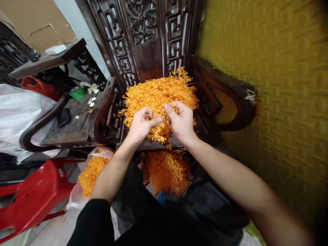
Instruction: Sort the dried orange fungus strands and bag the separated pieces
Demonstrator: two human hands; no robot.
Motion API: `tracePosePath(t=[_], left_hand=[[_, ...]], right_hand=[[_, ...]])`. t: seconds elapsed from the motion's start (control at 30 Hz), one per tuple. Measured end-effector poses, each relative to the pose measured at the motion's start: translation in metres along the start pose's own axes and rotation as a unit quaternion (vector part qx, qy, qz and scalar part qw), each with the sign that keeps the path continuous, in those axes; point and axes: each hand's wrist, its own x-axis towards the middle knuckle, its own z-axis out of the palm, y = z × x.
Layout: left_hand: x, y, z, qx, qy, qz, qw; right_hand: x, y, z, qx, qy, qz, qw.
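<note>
A large heap of thin, branching orange plastic pieces lies on the seat of a dark carved wooden chair. My left hand is over the front of the heap, fingers curled and thumb pointing right, closed on an orange piece. Close beside it, my right hand pinches an orange piece between thumb and fingertips. The two hands almost meet, and the exact shape of what they hold is partly hidden by the fingers. Below the seat, between my legs, sits a pile of orange branching strands.
Left of my arm, a clear plastic bag holds small orange bits. A red plastic chair stands farther left. On a wooden side seat lie a dark phone-like object and a green item. A yellow textured wall rises at right.
</note>
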Motion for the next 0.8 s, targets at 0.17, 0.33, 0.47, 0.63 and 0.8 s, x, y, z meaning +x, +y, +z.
tracePosePath(t=[0.17,0.33,0.47,0.63,0.8], left_hand=[[0.011,0.011,0.007,-0.016,0.015,-0.007,1.000],[0.011,0.009,-0.010,-0.024,0.045,-0.008,0.999],[0.014,-0.004,-0.025,-0.062,0.083,0.030,0.994],[0.014,-0.015,-0.028,-0.101,0.087,-0.007,0.991],[0.008,-0.013,-0.024,-0.107,0.087,0.019,0.990]], right_hand=[[0.003,-0.002,0.015,0.059,0.040,-0.008,0.997],[0.063,-0.008,-0.043,0.094,0.261,0.042,0.960],[0.084,-0.018,-0.084,0.043,0.284,-0.036,0.957],[0.035,-0.030,-0.051,-0.027,0.028,-0.058,0.998],[0.015,-0.023,-0.027,-0.091,-0.113,0.014,0.989]])
